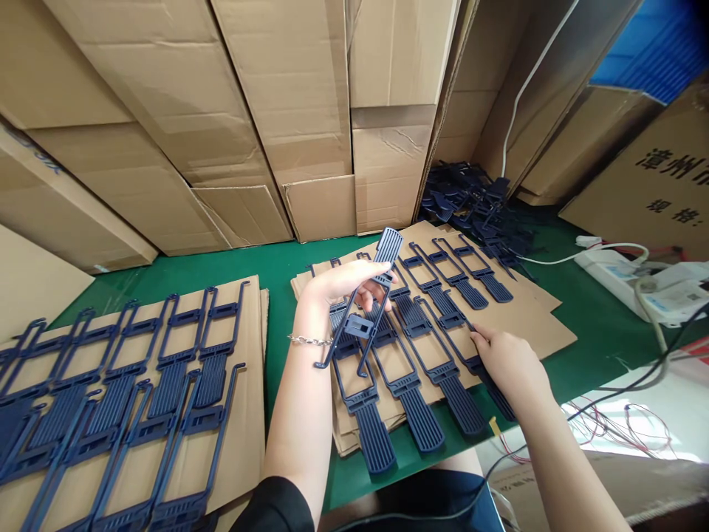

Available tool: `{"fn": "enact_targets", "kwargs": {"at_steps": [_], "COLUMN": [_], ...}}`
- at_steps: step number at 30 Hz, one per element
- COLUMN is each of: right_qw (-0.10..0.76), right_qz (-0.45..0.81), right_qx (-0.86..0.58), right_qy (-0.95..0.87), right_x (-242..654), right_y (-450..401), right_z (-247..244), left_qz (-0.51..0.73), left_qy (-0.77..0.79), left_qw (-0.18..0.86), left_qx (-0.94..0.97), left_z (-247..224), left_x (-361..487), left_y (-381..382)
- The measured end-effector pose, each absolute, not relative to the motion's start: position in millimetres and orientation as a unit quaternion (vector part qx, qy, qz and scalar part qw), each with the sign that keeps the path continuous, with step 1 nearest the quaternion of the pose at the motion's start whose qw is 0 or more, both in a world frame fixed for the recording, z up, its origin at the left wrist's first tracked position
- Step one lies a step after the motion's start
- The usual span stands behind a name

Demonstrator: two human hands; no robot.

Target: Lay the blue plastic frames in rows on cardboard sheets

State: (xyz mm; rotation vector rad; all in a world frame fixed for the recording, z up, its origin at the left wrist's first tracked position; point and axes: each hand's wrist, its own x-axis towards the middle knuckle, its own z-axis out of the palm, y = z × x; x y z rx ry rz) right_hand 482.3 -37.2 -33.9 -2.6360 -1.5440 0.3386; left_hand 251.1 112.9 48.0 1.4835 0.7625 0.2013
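navy plastic-looking frame (388,246) in left hand (344,284)

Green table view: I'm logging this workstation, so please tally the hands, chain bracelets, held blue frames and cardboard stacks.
Hands: 2
Chain bracelets: 1
Held blue frames: 1
Cardboard stacks: 2
Total: 6
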Motion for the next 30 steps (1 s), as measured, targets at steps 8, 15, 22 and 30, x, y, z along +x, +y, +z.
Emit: {"fn": "enact_targets", "kwargs": {"at_steps": [8,15,22,30], "right_qw": [0.046,0.088,0.071,0.063], "right_qz": [0.117,0.113,0.129,0.143], "right_qx": [-0.861,-0.858,-0.850,-0.846], "right_qy": [-0.493,-0.493,-0.507,-0.510], "right_x": [490.7,515.2,516.2,500.0], "right_y": [-42.0,-47.2,-47.2,-46.0], "right_z": [-33.4,-51.1,-49.5,-44.5], "left_qz": [0.089,0.089,0.085,0.080], "left_qy": [0.344,0.344,0.341,0.348], "left_qw": [0.662,0.665,0.661,0.659], "left_qx": [0.660,0.657,0.662,0.662], "left_z": [49.9,47.9,46.0,46.0], "left_x": [252.3,252.8,255.4,257.4], "left_y": [111.4,112.3,113.3,112.1]}}
